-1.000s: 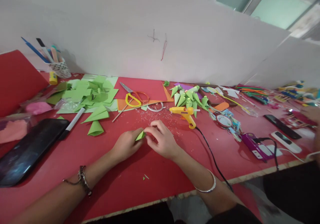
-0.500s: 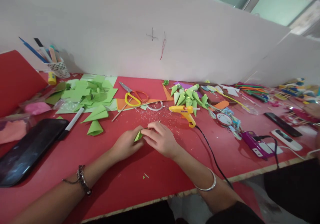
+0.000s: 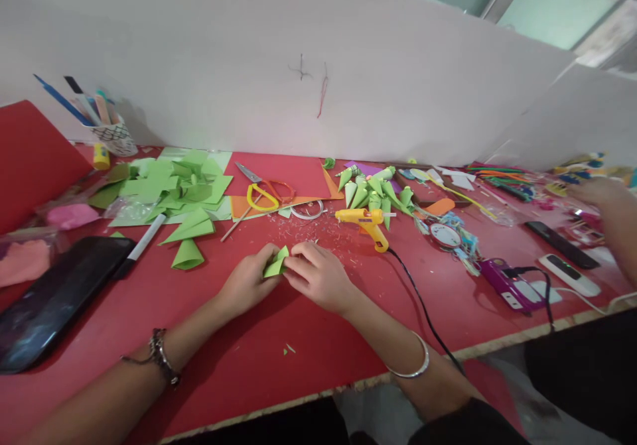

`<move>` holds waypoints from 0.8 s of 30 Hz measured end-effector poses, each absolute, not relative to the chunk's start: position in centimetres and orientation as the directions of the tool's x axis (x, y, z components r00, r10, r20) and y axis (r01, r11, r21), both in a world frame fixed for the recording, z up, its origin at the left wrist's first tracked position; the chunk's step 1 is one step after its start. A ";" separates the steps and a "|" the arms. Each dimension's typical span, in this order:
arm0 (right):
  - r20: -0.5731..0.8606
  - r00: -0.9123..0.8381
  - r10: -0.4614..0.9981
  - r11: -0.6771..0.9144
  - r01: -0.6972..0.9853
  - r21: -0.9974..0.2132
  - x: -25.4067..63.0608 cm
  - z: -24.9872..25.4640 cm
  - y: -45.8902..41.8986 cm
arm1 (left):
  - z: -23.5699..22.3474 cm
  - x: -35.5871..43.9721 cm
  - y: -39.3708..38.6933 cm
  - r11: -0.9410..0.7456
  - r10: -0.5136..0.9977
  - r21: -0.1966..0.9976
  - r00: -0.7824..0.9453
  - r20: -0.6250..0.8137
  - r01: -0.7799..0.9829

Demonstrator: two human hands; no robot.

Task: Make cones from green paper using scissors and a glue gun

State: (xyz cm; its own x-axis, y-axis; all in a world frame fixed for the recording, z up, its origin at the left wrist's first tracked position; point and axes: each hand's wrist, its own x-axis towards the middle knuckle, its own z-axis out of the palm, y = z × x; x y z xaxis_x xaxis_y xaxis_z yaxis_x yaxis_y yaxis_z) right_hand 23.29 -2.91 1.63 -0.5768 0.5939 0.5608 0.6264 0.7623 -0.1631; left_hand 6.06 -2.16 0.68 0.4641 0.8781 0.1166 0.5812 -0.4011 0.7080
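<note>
Between my two hands is a small piece of green paper (image 3: 277,263), folded or curled, just above the red table. My left hand (image 3: 250,278) pinches its left side, with the thumb below. The fingers of my right hand (image 3: 319,278) close on its right edge; their tips partly hide it. To the left lie a green paper cone (image 3: 188,254) and a folded green sheet (image 3: 189,226). Beyond my right hand rests a yellow hot glue gun (image 3: 365,223), and behind it is a pile of small rolled green cones (image 3: 371,190).
Scissors (image 3: 261,193) lie behind my hands, near a heap of green paper (image 3: 184,183). A black phone-like slab (image 3: 62,306) is at left. The glue gun's cord (image 3: 418,299) runs to the front edge. A purple power strip (image 3: 512,286) and another person's arm (image 3: 610,216) are at right.
The green paper has turned and opened out, so more of it shows between my fingers. My left hand has shifted slightly left. At far right the other person's hand has reached further over the table.
</note>
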 end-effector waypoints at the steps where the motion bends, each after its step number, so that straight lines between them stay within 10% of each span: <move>1: 0.555 -0.579 0.598 0.759 0.630 -0.162 23.3 1.6 -2.9 | 0.6 6.0 -2.1 -0.404 0.880 0.705 0.458 0.126 0.583; 14: 0.606 -0.606 0.515 0.776 0.631 -0.029 23.6 1.6 -2.9 | 1.1 5.6 -2.1 -0.635 0.772 0.612 0.407 0.489 0.471; 24: 0.647 -0.610 0.458 0.792 0.610 0.014 23.1 2.1 -3.5 | 1.1 6.1 -2.3 -0.599 0.795 0.715 0.373 0.478 0.361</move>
